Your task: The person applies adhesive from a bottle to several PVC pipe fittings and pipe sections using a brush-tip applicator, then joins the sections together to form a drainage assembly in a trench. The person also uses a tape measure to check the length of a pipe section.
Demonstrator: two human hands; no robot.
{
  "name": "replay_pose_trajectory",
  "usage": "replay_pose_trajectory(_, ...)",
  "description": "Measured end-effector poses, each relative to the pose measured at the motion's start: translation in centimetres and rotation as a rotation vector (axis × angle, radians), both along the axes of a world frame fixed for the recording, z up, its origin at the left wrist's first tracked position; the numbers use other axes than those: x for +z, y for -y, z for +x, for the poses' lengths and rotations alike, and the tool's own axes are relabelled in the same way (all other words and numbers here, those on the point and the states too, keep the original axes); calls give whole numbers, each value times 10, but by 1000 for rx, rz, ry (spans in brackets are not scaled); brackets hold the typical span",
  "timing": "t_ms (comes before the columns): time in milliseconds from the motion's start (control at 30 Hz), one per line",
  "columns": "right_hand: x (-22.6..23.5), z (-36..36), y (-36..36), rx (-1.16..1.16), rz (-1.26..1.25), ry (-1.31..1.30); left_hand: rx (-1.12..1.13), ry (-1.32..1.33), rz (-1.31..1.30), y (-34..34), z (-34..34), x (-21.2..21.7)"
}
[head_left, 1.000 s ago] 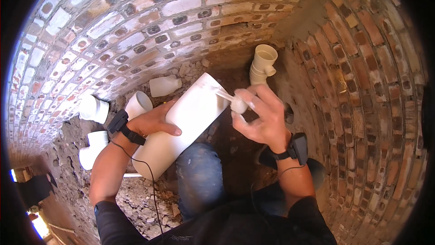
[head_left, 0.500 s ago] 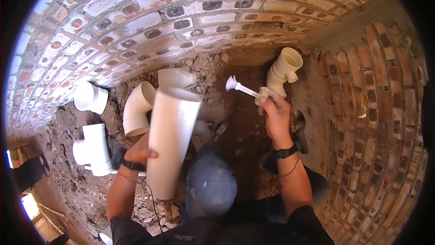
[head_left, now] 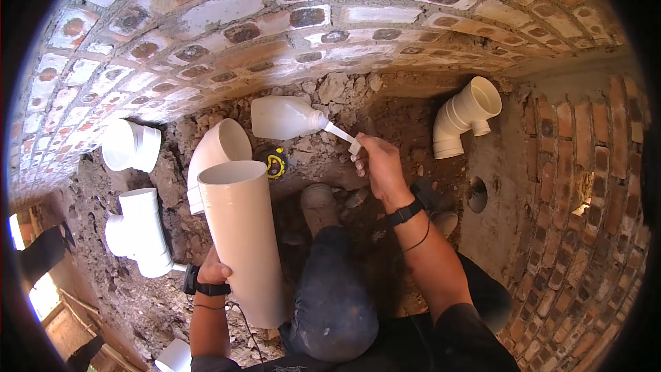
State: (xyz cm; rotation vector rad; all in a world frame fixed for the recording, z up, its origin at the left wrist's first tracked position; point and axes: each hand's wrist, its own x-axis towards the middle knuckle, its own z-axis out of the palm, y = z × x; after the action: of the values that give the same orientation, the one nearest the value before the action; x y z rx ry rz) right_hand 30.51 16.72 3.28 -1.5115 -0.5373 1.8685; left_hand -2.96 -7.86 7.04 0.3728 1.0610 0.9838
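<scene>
The left hand is curled around the lower left side of a wide, cream plastic pipe, thumb visible, other fingers mostly hidden, beside a bent knee. The right hand, fingers closed, pinches the pale cap of a slim white applicator, its tip at the mouth of a translucent white plastic bottle on rubble near a brick wall.

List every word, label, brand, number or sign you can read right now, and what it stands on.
No text can be read.
Shirt: faint pale marks at the picture's lower edge, too small and cut off to read.
Pipe, bottle: no legible text.
Yellow item: too small to tell.
</scene>
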Motion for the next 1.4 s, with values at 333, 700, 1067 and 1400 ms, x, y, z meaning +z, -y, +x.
replay_pose_trajectory(333, -8, -7, -56, 304, 510, 495, -85, 32, -3, -17, 10, -2)
replay_pose_trajectory(700, -9, -47, -86, 577, 859, 603, -117, 14, -31, -20, 21, -5)
replay_pose_trajectory(1067, -3, -43, -95, 632, 1020, 577, -213, -16, -55, -40, 28, -8)
replay_pose_trajectory(1400, 1, -28, -96, 529, 539, 377, -256, -74, 9, -67, 39, 0)
